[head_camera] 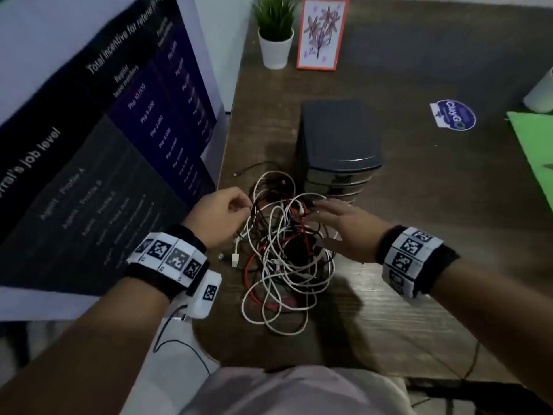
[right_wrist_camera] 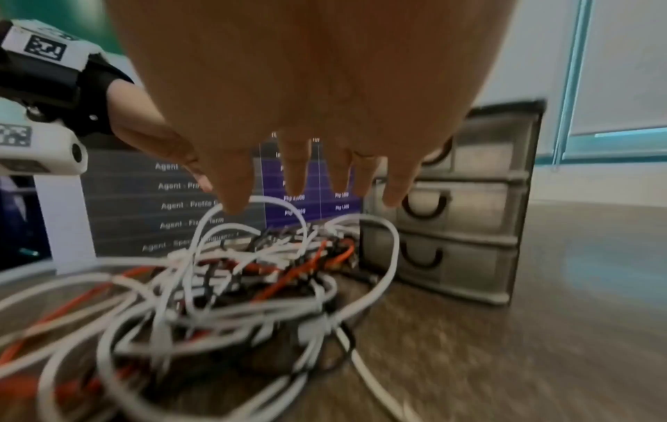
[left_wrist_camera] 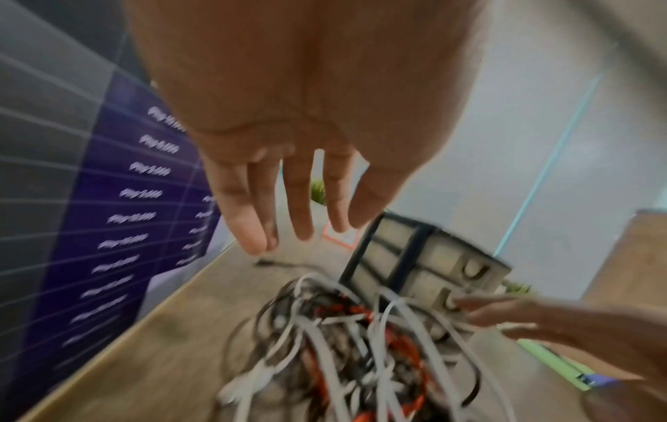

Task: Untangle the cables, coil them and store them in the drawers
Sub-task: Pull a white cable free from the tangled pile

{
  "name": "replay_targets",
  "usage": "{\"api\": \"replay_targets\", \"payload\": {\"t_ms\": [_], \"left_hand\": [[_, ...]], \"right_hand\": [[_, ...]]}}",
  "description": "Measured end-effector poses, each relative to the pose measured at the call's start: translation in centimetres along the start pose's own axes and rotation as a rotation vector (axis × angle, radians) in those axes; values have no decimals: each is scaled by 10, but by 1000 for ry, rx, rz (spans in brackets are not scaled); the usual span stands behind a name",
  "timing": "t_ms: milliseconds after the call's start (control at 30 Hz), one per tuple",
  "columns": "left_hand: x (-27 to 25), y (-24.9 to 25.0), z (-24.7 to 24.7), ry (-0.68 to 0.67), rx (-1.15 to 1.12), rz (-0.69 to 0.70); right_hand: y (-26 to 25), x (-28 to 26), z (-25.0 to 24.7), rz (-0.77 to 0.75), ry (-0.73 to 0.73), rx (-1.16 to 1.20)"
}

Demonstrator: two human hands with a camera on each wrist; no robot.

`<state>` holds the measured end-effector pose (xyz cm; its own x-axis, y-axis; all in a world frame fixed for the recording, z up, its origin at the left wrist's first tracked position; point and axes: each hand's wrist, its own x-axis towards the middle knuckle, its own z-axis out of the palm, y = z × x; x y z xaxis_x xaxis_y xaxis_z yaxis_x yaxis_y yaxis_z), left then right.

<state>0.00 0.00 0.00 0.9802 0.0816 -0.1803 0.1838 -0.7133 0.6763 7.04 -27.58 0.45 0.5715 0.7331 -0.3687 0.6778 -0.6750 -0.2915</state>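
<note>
Fingers (left_wrist_camera: pixel 249 217) of both hands are hanging straight, gripping nothing, over the cable tangle (head_camera: pixel 284 250). Untangling is starting; next, picking one loose end.

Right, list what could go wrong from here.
1. White, red and black strands of the cable tangle interlock; pulling one loop may tighten knots.
2. The tangle lies against the drawer unit; tugging could drag or tip it.
3. The left hand and right hand are open, gripping nothing, so loops may slip.
</note>
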Motion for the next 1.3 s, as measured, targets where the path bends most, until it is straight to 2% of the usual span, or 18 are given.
{"api": "replay_targets", "payload": {"t_ms": [133, 233, 433, 600, 867, 1133, 1300], "left_hand": [[-1, -45, 26, 64, 49, -205], [6, -69, 39, 50, 52, -286], [49, -100, 48, -72, 123, -290], [60, -118, 46, -181, 160, -297], [58, -112, 48, -170, 230, -257], [48, -108, 53, -146, 646, -303], [41, -98, 55, -127, 605, -345]], "right_hand": [[10, 11, 47, 38, -33, -48], [17, 24, 77, -33, -19, -88], [38, 46, 97, -85, -21, -80], [49, 51, 104, -105, -61, -30], [52, 56, 101, -123, -98, 17], [46, 60, 95, -94, -129, -23], [42, 59, 91, -90, -108, -26]]}}
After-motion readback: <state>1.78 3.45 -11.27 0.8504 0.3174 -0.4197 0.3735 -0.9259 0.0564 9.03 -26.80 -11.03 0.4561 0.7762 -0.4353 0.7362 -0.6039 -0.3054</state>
